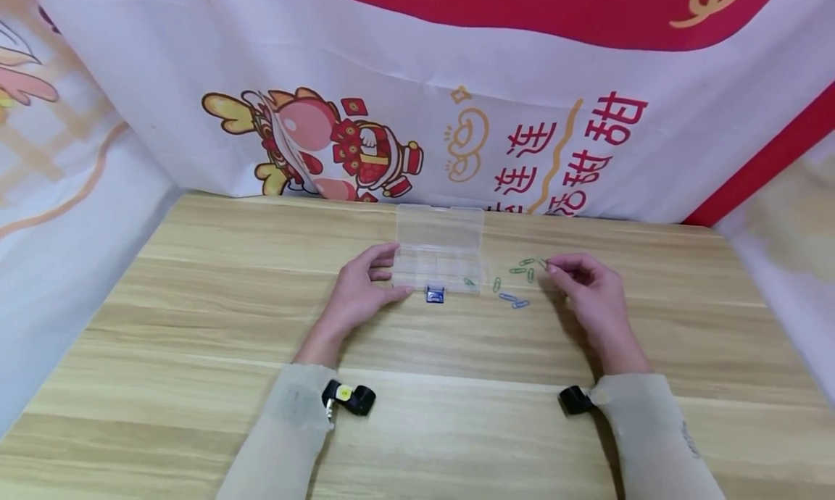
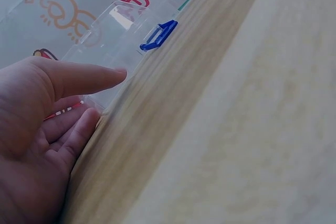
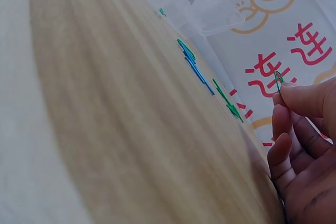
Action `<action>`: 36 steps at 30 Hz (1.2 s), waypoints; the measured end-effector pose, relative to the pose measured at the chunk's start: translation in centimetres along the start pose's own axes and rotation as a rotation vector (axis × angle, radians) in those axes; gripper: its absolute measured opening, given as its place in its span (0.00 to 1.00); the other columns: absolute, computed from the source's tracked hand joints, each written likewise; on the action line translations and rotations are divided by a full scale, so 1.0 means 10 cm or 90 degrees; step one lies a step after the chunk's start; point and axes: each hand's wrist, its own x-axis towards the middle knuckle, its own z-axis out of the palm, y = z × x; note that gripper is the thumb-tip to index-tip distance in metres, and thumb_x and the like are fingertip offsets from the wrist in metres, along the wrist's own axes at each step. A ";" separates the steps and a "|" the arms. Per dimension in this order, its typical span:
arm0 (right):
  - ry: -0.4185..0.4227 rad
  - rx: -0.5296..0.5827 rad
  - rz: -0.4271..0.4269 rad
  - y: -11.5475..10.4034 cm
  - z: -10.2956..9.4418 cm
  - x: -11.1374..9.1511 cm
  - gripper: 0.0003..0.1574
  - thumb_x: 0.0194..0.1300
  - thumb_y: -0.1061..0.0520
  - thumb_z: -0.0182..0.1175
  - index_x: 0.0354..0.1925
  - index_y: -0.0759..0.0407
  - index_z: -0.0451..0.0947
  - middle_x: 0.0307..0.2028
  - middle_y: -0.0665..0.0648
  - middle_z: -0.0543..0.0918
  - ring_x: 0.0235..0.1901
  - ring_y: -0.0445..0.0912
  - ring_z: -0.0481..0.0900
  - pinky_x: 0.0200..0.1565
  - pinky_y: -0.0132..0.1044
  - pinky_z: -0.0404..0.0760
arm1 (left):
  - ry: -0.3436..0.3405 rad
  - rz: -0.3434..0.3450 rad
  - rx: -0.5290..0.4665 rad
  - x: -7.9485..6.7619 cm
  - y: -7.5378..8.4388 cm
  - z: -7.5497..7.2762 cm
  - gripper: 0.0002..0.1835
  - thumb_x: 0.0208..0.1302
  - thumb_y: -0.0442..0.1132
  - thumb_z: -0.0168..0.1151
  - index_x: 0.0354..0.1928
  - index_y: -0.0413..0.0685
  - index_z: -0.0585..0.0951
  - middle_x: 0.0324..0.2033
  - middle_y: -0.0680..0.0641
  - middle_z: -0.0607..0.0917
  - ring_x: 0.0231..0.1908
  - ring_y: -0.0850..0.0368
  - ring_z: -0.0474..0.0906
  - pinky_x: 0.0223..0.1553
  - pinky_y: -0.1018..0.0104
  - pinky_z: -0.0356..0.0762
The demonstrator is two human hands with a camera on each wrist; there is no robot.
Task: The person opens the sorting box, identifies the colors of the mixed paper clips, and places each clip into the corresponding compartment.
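Observation:
A clear plastic compartment box [image 1: 438, 267] stands with its lid [image 1: 440, 226] raised at the back and its blue latch [image 1: 435, 294] hanging at the front. My left hand [image 1: 362, 288] holds the box by its left end, thumb along the front edge and fingers at the side. Between the thumb and index finger of my right hand [image 1: 590, 286] is a pinched green paper clip [image 3: 279, 83], lifted off the table. Several green paper clips [image 1: 517, 271] and two blue paper clips [image 1: 507, 297] lie between the box and that hand. Another green paper clip [image 1: 469, 282] shows in the box's front right compartment.
The wood-grain table [image 1: 417, 427] extends toward me and to both sides. Behind the box hangs a printed white and red cloth [image 1: 365, 43], close to the table's back edge. Black wrist cameras [image 1: 575, 400] are worn at both sleeves.

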 end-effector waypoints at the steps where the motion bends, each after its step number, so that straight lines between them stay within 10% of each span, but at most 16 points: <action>1: -0.002 0.000 0.001 0.00 0.00 0.01 0.17 0.76 0.46 0.68 0.57 0.51 0.85 0.47 0.40 0.84 0.46 0.40 0.78 0.39 0.27 0.82 | 0.001 -0.001 0.001 0.00 0.00 -0.01 0.43 0.59 0.34 0.81 0.77 0.57 0.75 0.67 0.44 0.81 0.63 0.44 0.81 0.69 0.51 0.81; 23: -0.055 0.032 -0.019 -0.03 0.10 -0.03 0.17 0.74 0.48 0.71 0.56 0.54 0.86 0.41 0.38 0.86 0.39 0.40 0.78 0.37 0.28 0.82 | -0.003 -0.004 0.004 0.01 -0.01 0.01 0.44 0.59 0.35 0.82 0.77 0.58 0.74 0.67 0.45 0.82 0.63 0.45 0.81 0.69 0.51 0.81; 36: -0.134 -0.071 -0.062 -0.23 0.41 -0.14 0.15 0.75 0.52 0.69 0.55 0.56 0.87 0.49 0.56 0.88 0.46 0.45 0.79 0.42 0.30 0.82 | 0.005 -0.003 0.004 -0.01 0.00 0.00 0.43 0.58 0.35 0.82 0.76 0.58 0.75 0.67 0.44 0.82 0.63 0.44 0.81 0.69 0.50 0.81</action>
